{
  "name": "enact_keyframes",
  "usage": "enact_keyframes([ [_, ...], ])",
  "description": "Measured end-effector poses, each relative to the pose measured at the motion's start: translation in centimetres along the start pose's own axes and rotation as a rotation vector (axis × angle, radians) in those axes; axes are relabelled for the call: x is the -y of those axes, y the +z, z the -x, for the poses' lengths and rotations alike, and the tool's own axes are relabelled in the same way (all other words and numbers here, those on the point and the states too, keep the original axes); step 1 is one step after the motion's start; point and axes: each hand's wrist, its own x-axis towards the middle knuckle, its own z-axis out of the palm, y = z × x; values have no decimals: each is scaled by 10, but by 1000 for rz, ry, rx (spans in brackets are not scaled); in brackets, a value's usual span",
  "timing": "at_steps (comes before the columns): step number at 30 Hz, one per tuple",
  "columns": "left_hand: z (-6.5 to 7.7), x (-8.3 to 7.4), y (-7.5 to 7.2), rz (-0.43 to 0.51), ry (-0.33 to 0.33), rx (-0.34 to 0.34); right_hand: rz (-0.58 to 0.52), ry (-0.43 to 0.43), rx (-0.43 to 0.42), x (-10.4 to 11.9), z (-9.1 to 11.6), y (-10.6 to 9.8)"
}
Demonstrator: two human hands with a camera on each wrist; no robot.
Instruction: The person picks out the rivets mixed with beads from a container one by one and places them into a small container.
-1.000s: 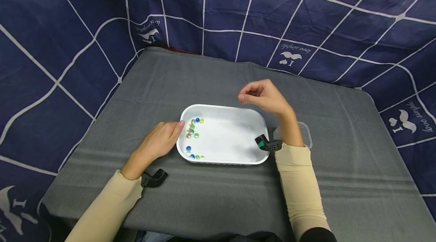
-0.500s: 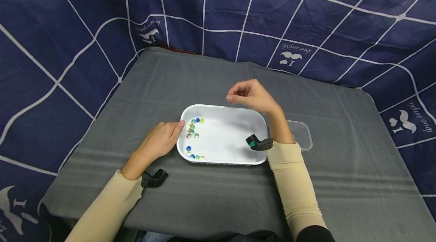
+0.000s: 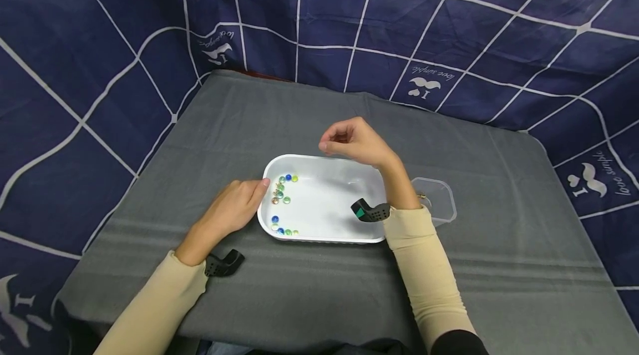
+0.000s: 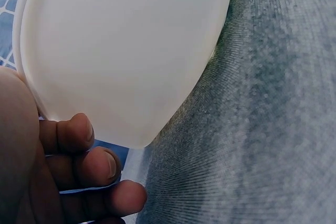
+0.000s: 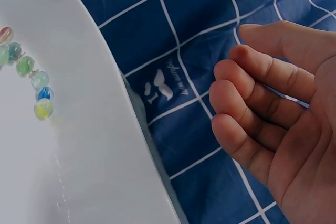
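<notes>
A white rectangular tray holds several glass marbles in two groups along its left end. My left hand grips the tray's left rim, thumb over the edge; in the left wrist view its curled fingers lie against the outer wall. My right hand hovers just beyond the tray's far rim, fingers loosely curled. In the right wrist view nothing shows between that hand's fingers, and a curved row of marbles lies in the tray nearby.
A clear plastic container stands right of the tray, partly behind the right forearm, with a small gold-coloured item at its left side. Grey cloth covers the table. A blue curtain with white lines hangs around it.
My right hand has drifted left along the tray's far rim, uncovering more of the clear container. My left hand and the marbles stay where they were.
</notes>
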Motion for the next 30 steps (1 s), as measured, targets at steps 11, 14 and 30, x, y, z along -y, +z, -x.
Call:
enact_keyframes([
  [11,0,1,0,-19,7,-4,22,4,47,0,-12,12],
  [14,0,1,0,-20,14,-10,36,4,53,0,-15,15],
  [30,-1,1,-1,-6,8,6,107,-60,94,9,-31,25],
])
